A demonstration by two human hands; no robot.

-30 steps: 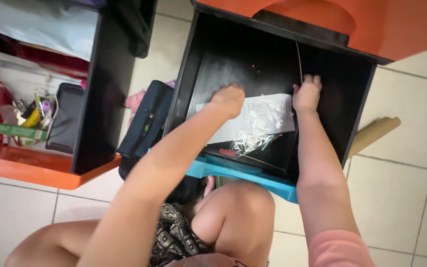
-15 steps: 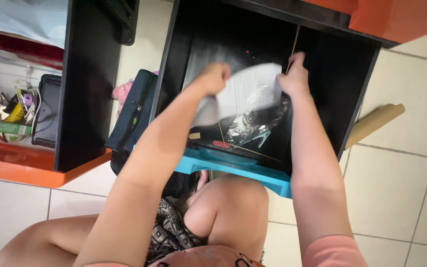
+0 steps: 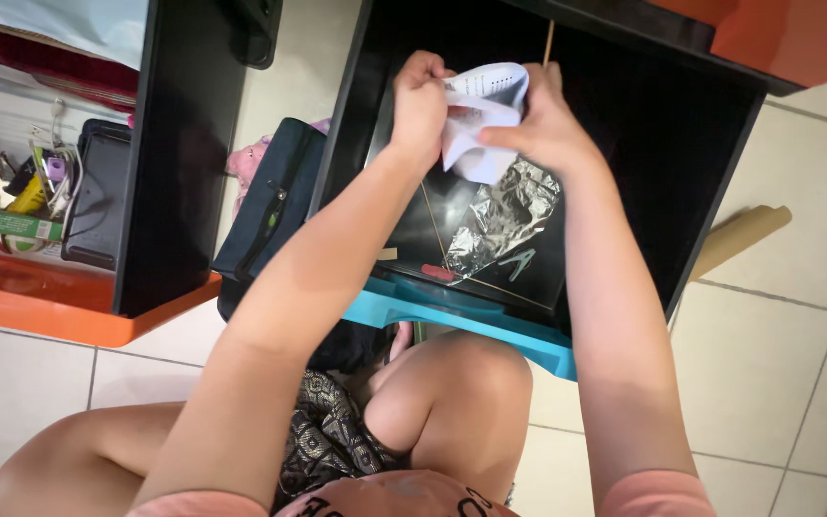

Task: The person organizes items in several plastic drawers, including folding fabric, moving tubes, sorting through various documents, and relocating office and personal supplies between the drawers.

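Note:
Both my hands are raised over an open black drawer (image 3: 720, 144) that lies on the floor. My left hand (image 3: 420, 101) and my right hand (image 3: 546, 124) are closed together on a white sheet of paper (image 3: 482, 120), which is bunched and folded between them. Below the paper, on the drawer's bottom, lies a crumpled piece of silver foil (image 3: 502, 218). A thin stick (image 3: 436, 225) and a small red item (image 3: 437, 274) also rest there. The drawer's turquoise front edge (image 3: 461, 316) is close to my bare knee.
A dark blue bag (image 3: 270, 206) lies on the tiled floor left of the drawer. Further left stands a second black and orange drawer (image 3: 160, 172) with small clutter. A brown cardboard tube (image 3: 739, 239) sticks out at the right. An orange cabinet (image 3: 796, 38) is at the top right.
The white paper lay flat in the drawer under my hands; I have lifted it and gathered it into a bunch, uncovering the foil. The view has shifted closer.

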